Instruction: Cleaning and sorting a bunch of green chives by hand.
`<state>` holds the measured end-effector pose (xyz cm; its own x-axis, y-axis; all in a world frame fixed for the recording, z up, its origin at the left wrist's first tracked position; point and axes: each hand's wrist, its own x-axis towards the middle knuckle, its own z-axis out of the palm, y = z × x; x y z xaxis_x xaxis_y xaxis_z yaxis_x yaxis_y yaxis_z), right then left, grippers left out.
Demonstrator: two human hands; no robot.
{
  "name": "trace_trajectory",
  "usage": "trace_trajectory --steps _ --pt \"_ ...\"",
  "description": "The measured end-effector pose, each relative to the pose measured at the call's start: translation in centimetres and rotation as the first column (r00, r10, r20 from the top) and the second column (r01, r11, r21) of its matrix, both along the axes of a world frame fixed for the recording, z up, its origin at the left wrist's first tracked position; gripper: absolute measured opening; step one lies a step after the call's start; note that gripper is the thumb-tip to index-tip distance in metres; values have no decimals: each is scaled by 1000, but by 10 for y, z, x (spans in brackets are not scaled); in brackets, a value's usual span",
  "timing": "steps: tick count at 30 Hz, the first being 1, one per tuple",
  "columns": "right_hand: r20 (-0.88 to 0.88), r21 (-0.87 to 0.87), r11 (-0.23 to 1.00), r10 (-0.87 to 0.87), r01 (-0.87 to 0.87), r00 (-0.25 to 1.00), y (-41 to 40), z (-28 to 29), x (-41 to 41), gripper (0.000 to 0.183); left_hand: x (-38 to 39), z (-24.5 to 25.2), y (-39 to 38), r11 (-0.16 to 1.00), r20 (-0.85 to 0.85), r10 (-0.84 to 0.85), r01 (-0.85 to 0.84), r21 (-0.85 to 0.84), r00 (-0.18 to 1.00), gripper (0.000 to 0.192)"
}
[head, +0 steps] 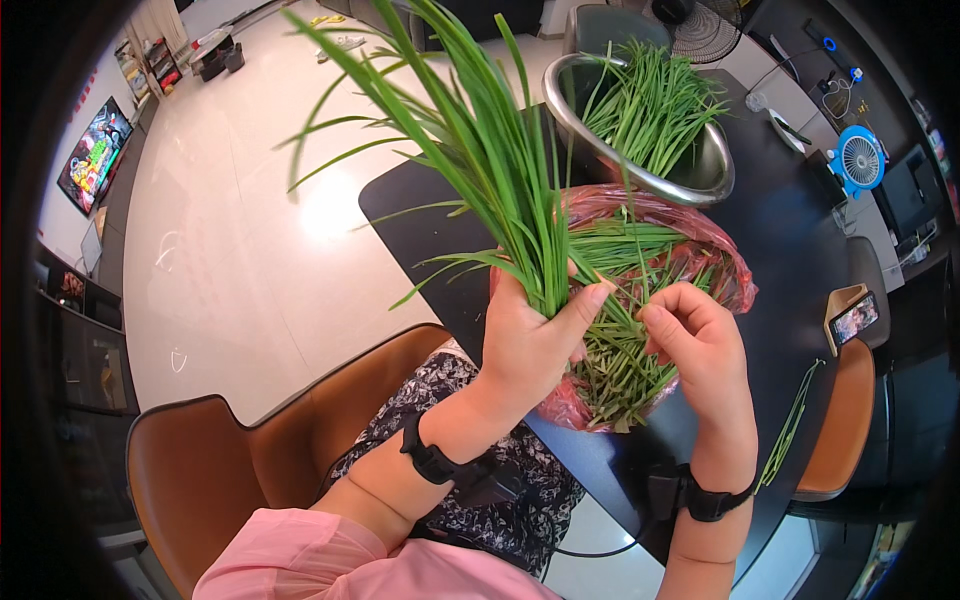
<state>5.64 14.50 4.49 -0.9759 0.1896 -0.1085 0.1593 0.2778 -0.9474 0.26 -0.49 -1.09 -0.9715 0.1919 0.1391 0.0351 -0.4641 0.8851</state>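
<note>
My left hand [525, 330] is closed round a bunch of long flat green leaves, apparently garlic chives [495, 165], fanned up and to the left. Just right of it, my right hand [690, 330] pinches a thin green blade between thumb and fingertips. Beneath both hands lies a red plastic bag [731, 262], opened out, with more green stalks at the back and a heap of trimmed or wilted pieces [619, 375] in front. Behind the bag stands a steel bowl [637, 176] filled with green chives [652, 105].
The dark table [765, 202] carries a few loose stalks [787, 431] at its right side and a phone on a stand [853, 319]. A white plate [786, 131] and blue fan [859, 161] are at the back right. Brown chairs [187, 465] flank the table.
</note>
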Motion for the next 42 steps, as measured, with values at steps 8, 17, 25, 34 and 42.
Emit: trace_trajectory --steps 8,17,25,34,42 --pt "-55 164 982 -89 97 995 15 4 3 11 -3 1 -6 997 11 36 -37 73 999 17" --pt "68 667 745 -51 -7 996 27 7 7 11 -10 -4 -9 988 0 18 -18 155 1000 25" --pt "-12 858 511 -75 49 997 40 10 9 6 -12 0 -13 993 -9 59 -58 106 998 21" --pt "-201 862 481 28 164 979 33 -1 1 10 -6 1 -10 994 -2 14 -14 109 1000 19" --pt "18 126 979 158 -159 987 1 20 11 15 4 11 -5 988 -32 -36 40 150 999 21"
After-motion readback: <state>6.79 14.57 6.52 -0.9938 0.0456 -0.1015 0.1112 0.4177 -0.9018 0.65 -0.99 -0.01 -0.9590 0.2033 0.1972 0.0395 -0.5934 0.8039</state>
